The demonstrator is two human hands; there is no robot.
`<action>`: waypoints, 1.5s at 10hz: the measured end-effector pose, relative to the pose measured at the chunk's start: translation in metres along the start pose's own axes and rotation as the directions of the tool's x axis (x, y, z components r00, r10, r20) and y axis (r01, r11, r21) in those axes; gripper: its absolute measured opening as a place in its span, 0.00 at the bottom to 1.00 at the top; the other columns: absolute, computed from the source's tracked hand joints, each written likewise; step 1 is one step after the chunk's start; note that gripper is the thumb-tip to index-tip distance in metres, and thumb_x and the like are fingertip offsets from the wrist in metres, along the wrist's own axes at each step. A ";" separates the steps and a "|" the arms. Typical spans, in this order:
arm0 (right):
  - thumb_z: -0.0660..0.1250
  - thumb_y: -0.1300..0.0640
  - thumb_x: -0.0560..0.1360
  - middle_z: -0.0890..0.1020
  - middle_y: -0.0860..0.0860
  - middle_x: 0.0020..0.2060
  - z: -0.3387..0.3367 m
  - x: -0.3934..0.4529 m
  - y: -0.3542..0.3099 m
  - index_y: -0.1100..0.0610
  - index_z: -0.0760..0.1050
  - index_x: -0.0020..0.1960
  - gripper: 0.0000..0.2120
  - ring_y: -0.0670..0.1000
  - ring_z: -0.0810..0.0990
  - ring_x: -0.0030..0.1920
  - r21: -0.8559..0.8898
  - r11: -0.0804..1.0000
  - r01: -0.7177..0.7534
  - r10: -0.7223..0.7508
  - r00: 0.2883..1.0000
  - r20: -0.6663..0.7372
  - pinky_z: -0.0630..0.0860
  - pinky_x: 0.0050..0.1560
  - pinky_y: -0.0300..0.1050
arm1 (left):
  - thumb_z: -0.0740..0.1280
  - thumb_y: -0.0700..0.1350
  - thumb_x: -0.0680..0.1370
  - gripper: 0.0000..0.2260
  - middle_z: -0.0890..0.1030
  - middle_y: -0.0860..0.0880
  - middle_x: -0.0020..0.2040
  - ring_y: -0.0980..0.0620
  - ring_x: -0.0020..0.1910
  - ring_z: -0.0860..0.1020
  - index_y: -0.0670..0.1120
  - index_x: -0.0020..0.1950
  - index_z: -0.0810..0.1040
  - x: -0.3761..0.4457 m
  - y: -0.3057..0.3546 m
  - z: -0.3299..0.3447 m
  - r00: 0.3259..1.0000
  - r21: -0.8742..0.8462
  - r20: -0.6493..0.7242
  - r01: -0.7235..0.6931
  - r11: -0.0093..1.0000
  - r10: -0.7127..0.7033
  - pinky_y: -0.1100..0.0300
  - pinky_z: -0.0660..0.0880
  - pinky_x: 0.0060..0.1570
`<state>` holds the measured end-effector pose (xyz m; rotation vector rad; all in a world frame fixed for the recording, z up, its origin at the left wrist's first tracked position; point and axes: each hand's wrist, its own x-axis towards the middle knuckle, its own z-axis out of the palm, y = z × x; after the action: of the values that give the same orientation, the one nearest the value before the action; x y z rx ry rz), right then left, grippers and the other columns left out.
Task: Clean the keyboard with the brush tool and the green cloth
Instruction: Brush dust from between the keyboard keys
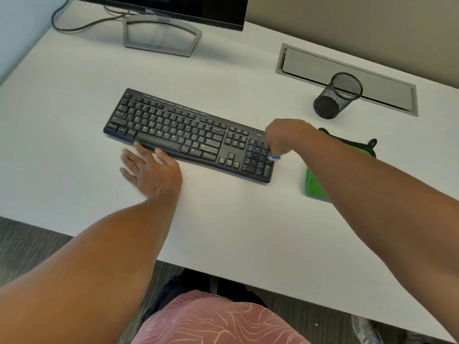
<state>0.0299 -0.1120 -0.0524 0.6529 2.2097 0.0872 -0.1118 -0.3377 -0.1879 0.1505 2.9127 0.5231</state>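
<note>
You see a matt black plastic keyboard [188,135] on a smooth white worktop [74,120], a fuzzy green cloth [315,184], and a black wire-mesh cup [337,95].

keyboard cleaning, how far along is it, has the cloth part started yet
Brushing is under way: the right hand holds the brush tool at the number pad end of the keyboard, while the left hand lies open on the desk, fingertips at the keyboard's front edge. How many keys are already brushed cannot be told. The green cloth lies untouched on the desk, so wiping is left.
</note>
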 end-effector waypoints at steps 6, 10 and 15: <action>0.57 0.65 0.74 0.79 0.56 0.40 0.001 0.001 -0.014 0.60 0.75 0.37 0.11 0.56 0.75 0.42 0.077 0.991 0.111 -0.106 0.992 -0.068 0.73 0.43 0.47 | 0.43 0.56 0.84 0.28 0.47 0.43 0.83 0.46 0.82 0.43 0.48 0.83 0.46 0.000 -0.001 0.000 1.000 0.008 0.003 -0.003 1.000 0.002 0.45 0.39 0.79; 0.58 0.63 0.76 0.78 0.58 0.41 0.004 -0.013 -0.008 0.61 0.75 0.38 0.11 0.58 0.76 0.45 0.098 0.990 0.099 -0.097 0.995 -0.029 0.76 0.48 0.50 | 0.43 0.56 0.84 0.29 0.47 0.43 0.83 0.46 0.82 0.43 0.48 0.83 0.46 0.001 -0.001 -0.001 1.000 0.002 0.005 -0.007 1.000 0.007 0.46 0.39 0.79; 0.57 0.60 0.78 0.80 0.55 0.46 0.002 -0.016 -0.021 0.60 0.79 0.43 0.12 0.54 0.75 0.47 0.047 0.991 0.128 -0.127 0.992 -0.018 0.72 0.45 0.45 | 0.43 0.56 0.84 0.29 0.47 0.42 0.83 0.46 0.82 0.43 0.48 0.83 0.46 0.000 -0.001 -0.001 1.000 0.005 0.009 -0.010 1.000 0.010 0.46 0.39 0.79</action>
<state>0.0305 -0.1382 -0.0482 0.5368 2.2685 -0.0268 -0.1123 -0.3389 -0.1871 0.1680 2.9059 0.5148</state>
